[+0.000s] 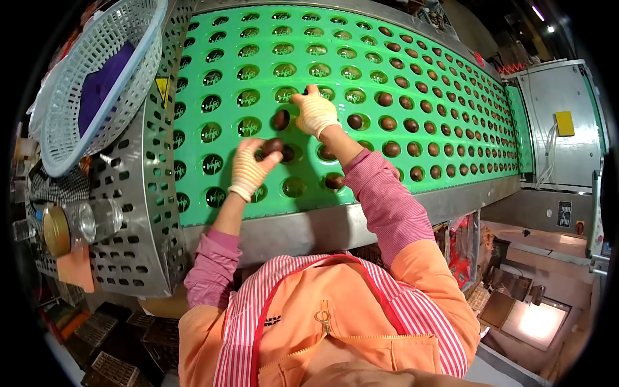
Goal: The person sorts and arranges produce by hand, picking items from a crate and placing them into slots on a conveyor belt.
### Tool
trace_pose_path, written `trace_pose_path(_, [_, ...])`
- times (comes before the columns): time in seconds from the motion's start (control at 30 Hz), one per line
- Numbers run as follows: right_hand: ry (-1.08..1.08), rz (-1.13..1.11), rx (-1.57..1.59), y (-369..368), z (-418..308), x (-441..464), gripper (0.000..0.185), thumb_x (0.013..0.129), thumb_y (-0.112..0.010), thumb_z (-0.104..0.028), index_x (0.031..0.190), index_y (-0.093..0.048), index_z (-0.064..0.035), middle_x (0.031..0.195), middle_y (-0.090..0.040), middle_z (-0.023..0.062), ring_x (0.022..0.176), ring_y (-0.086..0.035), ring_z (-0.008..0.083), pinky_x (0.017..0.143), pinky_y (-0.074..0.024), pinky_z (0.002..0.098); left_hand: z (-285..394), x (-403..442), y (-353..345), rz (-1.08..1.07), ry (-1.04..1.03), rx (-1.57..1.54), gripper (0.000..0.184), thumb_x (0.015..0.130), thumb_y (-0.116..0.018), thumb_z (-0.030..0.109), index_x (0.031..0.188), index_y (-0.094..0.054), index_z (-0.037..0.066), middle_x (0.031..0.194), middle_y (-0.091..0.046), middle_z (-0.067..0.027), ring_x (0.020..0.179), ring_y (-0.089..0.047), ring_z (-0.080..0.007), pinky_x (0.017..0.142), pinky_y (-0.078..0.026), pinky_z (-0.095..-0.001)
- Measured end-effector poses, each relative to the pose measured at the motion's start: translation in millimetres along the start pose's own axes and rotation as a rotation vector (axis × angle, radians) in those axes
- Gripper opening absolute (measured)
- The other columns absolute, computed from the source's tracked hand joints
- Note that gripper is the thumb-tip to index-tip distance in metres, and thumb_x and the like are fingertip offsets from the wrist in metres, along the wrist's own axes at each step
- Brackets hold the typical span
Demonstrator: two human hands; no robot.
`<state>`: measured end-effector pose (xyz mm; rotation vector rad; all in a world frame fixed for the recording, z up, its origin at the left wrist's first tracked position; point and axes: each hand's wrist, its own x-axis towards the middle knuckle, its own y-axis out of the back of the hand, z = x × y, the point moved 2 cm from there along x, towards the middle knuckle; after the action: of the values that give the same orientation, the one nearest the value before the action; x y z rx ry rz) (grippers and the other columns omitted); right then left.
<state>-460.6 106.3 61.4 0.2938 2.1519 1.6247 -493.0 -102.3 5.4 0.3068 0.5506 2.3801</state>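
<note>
A brown egg (272, 147) is in the fingers of my left hand (251, 169), above the near left part of the green pocketed sheet (267, 203). My right hand (316, 113) reaches farther forward, fingers bent down together at a pocket. Something dark shows at its fingertips, mostly hidden. Between my hands, another brown egg (281, 120) sits close to the left of my right hand, apart from both. Pale striped knit gloves cover both hands. Just right of my right wrist, a single egg (355, 121) rests in its pocket.
Rows of brown eggs (445, 129) fill the pockets toward the right. Left-hand pockets (211, 132) hold no eggs and show dark print. A perforated metal guard (145, 193), pale blue basket (64, 122) and glass jar (84, 222) stand left. A metal housing (548, 97) rises right.
</note>
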Motion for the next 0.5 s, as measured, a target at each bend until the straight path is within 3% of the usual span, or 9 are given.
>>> trace_pose_path(0.07, [0.059,0.038,0.065,12,-7,9,0.056,0.074,-0.064,-0.009,0.129,-0.059,-0.0236,0.138,-0.045,0.019,0.111,-0.06,0.0378,0.09,-0.0523,0.0455,-10,23,14,0.151,-0.027,-0.017,0.041,0.072,-0.082,0.023,0.105,-0.068,0.002,0.106,-0.061,-0.0126,0.091,-0.062,-0.0249,0.082,-0.053,-0.0363])
trace_pose_path(0.1, [0.163,-0.066,0.03,-4,2,30,0.06,0.075,-0.064,-0.011,0.133,-0.055,-0.0249,0.134,-0.05,0.0165,0.11,-0.06,0.0368,0.091,-0.0513,0.0453,-4,35,21,0.142,-0.019,0.076,0.042,0.072,-0.082,0.024,0.106,-0.068,0.003,0.105,-0.061,-0.0122,0.09,-0.063,-0.0245,0.082,-0.054,-0.0363])
trace_pose_path(0.2, [0.23,-0.036,0.114,-4,10,39,0.063,0.074,-0.065,-0.011,0.134,-0.053,-0.0244,0.13,-0.053,0.0147,0.109,-0.06,0.0365,0.091,-0.0507,0.0451,-6,66,34,0.088,0.011,0.261,0.042,0.073,-0.081,0.024,0.108,-0.068,0.004,0.106,-0.061,-0.0111,0.09,-0.064,-0.0236,0.082,-0.054,-0.0361])
trace_pose_path(0.33, [0.366,0.223,-0.15,-9,62,45,0.055,0.077,-0.062,-0.005,0.128,-0.053,-0.0225,0.137,-0.05,0.0071,0.124,-0.052,0.0291,0.099,-0.0437,0.0485,-13,78,32,-0.049,0.223,-0.283,0.044,0.076,-0.079,0.023,0.113,-0.066,0.002,0.108,-0.064,-0.0111,0.093,-0.064,-0.0199,0.081,-0.054,-0.0335])
trace_pose_path(0.4, [0.452,0.197,-0.273,-18,82,44,0.06,0.08,-0.061,-0.005,0.134,-0.049,-0.025,0.143,-0.046,0.0047,0.132,-0.044,0.0281,0.101,-0.038,0.0573,-21,95,26,-0.045,0.151,-0.115,0.045,0.077,-0.079,0.022,0.115,-0.066,0.002,0.105,-0.065,-0.0098,0.093,-0.063,-0.0183,0.083,-0.054,-0.0321])
trace_pose_path(0.5, [0.302,0.456,0.074,-16,100,26,0.051,0.082,-0.063,-0.008,0.131,-0.054,-0.0189,0.138,-0.051,0.0101,0.125,-0.049,0.0344,0.101,-0.0423,0.0505,10,121,14,0.015,0.028,0.111,0.047,0.073,-0.08,0.026,0.114,-0.067,0.006,0.104,-0.065,-0.0108,0.091,-0.065,-0.023,0.083,-0.054,-0.0332])
